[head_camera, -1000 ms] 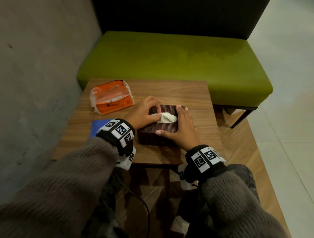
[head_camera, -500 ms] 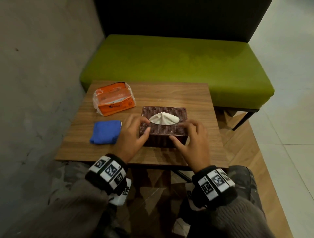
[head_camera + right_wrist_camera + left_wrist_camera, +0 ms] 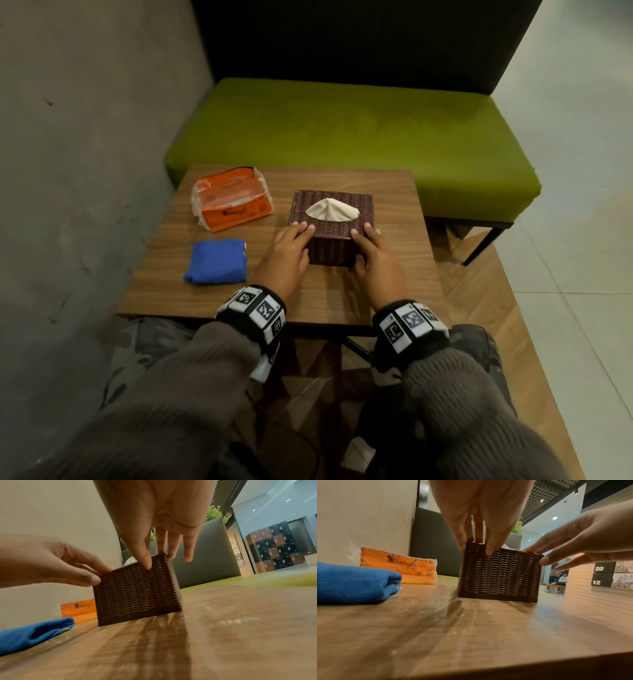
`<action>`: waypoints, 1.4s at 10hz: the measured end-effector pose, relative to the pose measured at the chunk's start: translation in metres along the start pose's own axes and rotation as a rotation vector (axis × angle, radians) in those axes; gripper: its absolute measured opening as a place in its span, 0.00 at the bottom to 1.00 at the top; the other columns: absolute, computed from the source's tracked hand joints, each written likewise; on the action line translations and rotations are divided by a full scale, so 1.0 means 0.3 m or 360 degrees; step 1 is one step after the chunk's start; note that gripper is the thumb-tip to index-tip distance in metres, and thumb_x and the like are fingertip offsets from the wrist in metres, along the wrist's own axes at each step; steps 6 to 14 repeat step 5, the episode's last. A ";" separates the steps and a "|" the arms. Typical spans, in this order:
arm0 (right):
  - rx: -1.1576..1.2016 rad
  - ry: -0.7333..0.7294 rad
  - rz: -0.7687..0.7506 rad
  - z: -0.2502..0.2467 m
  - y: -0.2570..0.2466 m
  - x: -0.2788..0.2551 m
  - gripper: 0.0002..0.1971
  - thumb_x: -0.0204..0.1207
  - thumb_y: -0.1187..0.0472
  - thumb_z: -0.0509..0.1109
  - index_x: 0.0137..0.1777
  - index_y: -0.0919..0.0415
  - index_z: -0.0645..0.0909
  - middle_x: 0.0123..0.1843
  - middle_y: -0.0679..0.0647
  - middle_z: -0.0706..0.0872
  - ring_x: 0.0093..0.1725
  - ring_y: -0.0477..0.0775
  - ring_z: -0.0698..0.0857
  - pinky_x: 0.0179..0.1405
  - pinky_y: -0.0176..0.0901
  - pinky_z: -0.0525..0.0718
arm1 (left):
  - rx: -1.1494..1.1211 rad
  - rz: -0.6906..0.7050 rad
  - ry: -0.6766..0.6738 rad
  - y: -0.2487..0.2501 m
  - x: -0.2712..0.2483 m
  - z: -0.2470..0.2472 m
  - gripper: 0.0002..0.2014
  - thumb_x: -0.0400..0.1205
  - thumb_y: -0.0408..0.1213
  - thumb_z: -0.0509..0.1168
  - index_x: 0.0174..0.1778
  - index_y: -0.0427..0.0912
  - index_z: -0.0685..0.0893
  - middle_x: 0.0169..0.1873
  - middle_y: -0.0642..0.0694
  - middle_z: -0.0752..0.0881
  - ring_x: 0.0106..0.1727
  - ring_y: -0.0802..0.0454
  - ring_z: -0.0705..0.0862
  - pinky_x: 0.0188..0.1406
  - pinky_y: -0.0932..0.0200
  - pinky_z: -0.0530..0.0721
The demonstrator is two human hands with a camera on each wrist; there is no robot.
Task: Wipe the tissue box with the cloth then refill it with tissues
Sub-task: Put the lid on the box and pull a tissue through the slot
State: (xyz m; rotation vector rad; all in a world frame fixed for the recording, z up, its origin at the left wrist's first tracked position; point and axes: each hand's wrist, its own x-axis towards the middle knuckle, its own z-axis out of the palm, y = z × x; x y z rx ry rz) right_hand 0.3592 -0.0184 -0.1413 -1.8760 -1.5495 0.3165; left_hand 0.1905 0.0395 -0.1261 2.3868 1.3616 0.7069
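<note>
Left of tissue box [image 3: 329,250]: cloth [image 3: 216,262], tissue pack [image 3: 233,205]

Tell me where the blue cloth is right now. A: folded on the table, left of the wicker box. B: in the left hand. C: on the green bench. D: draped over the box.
A: the blue cloth lies folded on the table beside the tissue box, untouched.

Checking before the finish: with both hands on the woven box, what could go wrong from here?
The left hand and right hand touch only the near corners of the brown woven tissue box; pulling there may tilt it. The white tissue poking from its top could snag and drag more sheets out.
</note>
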 end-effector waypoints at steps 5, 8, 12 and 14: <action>0.0421 -0.0142 -0.0056 -0.091 -0.020 -0.200 0.16 0.78 0.47 0.68 0.62 0.50 0.79 0.58 0.46 0.83 0.62 0.46 0.80 0.62 0.43 0.79 | -0.0434 -0.0334 -0.0197 -0.020 -0.241 -0.169 0.09 0.80 0.39 0.64 0.55 0.53 0.80 0.48 0.66 0.79 0.47 0.67 0.78 0.46 0.75 0.72; 0.0421 -0.0142 -0.0056 -0.091 -0.020 -0.200 0.16 0.78 0.47 0.68 0.62 0.50 0.79 0.58 0.46 0.83 0.62 0.46 0.80 0.62 0.43 0.79 | -0.0434 -0.0334 -0.0197 -0.020 -0.241 -0.169 0.09 0.80 0.39 0.64 0.55 0.53 0.80 0.48 0.66 0.79 0.47 0.67 0.78 0.46 0.75 0.72; 0.0421 -0.0142 -0.0056 -0.091 -0.020 -0.200 0.16 0.78 0.47 0.68 0.62 0.50 0.79 0.58 0.46 0.83 0.62 0.46 0.80 0.62 0.43 0.79 | -0.0434 -0.0334 -0.0197 -0.020 -0.241 -0.169 0.09 0.80 0.39 0.64 0.55 0.53 0.80 0.48 0.66 0.79 0.47 0.67 0.78 0.46 0.75 0.72; 0.0421 -0.0142 -0.0056 -0.091 -0.020 -0.200 0.16 0.78 0.47 0.68 0.62 0.50 0.79 0.58 0.46 0.83 0.62 0.46 0.80 0.62 0.43 0.79 | -0.0434 -0.0334 -0.0197 -0.020 -0.241 -0.169 0.09 0.80 0.39 0.64 0.55 0.53 0.80 0.48 0.66 0.79 0.47 0.67 0.78 0.46 0.75 0.72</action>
